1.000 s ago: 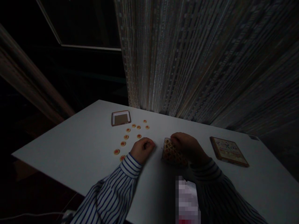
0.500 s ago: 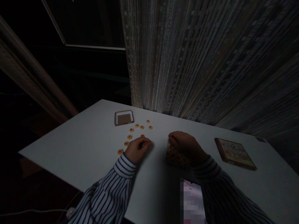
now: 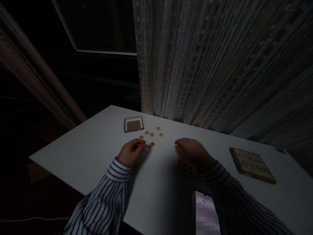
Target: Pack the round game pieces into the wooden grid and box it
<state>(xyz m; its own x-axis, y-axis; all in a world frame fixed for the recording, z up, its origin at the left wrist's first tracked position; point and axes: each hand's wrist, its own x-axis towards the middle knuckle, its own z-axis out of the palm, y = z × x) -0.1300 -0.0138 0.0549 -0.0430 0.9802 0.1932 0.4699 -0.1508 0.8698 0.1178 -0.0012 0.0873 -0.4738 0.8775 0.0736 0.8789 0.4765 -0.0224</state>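
Observation:
Round cream xiangqi pieces with red characters lie on the white table, among them a near piece [image 3: 152, 144] and a far piece [image 3: 158, 128]. My left hand [image 3: 130, 152] hovers over the left of this group, thumb and fingertips pinched together; whatever they may hold is too dark to make out. My right hand [image 3: 195, 151] is also closed, fingertips together, above a cluster of xiangqi pieces [image 3: 187, 168] packed side by side. That hand and its shadow hide part of the cluster, and anything in its fingers is hidden.
A shallow open tin [image 3: 134, 126] stands at the back left. A flat tin lid with a printed picture [image 3: 253, 164] lies on the right. A lit phone [image 3: 206, 212] is at the near edge beside my right forearm. A string curtain [image 3: 195, 65] hangs behind the table [image 3: 80, 147].
My left hand has moved left, uncovering the near piece and covering pieces on the left. My right fingertips have risen a little from the packed cluster. The view has shifted slightly.

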